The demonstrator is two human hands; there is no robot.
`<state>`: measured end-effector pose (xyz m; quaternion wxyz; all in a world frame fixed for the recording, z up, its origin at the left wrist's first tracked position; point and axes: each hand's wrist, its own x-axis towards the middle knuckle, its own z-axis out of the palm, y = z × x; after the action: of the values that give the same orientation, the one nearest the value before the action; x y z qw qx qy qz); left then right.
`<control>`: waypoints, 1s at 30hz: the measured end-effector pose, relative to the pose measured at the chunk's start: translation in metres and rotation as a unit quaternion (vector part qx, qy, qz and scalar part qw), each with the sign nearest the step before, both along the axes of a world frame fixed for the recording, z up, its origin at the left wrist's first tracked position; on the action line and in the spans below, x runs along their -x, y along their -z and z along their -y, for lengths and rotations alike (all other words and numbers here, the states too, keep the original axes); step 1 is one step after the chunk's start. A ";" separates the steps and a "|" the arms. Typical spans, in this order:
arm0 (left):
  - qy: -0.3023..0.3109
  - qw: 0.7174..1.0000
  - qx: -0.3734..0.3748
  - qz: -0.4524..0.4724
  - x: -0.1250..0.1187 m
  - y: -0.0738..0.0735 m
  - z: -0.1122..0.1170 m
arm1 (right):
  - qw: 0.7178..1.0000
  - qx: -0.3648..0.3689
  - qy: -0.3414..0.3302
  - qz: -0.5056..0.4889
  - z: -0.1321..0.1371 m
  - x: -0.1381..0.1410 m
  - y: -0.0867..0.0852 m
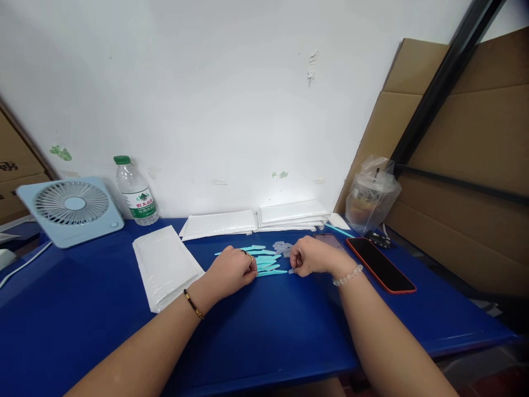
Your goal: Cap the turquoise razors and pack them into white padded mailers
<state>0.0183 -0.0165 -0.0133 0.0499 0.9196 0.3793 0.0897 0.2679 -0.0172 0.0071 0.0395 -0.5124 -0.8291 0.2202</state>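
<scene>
My left hand point(232, 269) is closed, its thumb and fingers pinched on the near end of a turquoise eyebrow razor point(273, 272) that points right. More turquoise razors point(264, 259) lie in a loose pile just beyond it. My right hand point(308, 257) is pinched on a small clear plastic cap point(291, 271), which shows only in part. This cap is close to the held razor's tip; whether they touch I cannot tell. Several loose clear caps point(281, 247) lie between the hands, a little farther back.
White padded mailers point(219, 223) lie along the wall, with another stack point(165, 264) at left. A blue fan point(74, 207) and water bottle point(138, 193) stand back left. At right are a red-edged phone point(382, 266), a bagged drink cup point(370, 193) and cardboard point(467, 154).
</scene>
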 end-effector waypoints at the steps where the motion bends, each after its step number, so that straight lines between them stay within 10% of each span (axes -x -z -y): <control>1: 0.000 1.000 0.000 0.000 0.000 0.000 0.000 | 1.000 -0.003 0.002 0.000 0.000 0.000 0.000; 17: 0.036 0.999 -0.016 -0.007 -0.004 0.000 0.002 | 0.993 -0.025 -0.081 -0.077 0.004 0.020 0.002; 25: -0.111 0.984 -0.138 0.014 0.013 -0.004 -0.023 | 0.982 -0.157 0.090 -0.058 -0.005 -0.002 -0.005; 30: -0.127 0.984 -0.121 0.019 0.018 0.006 -0.031 | 0.987 -0.152 0.039 -0.027 -0.016 -0.005 0.013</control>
<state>0.0006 0.0149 -0.0192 -0.0665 0.8612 0.4782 0.1585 0.2727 -0.0017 -0.0055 0.1478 -0.5264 -0.8308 0.1039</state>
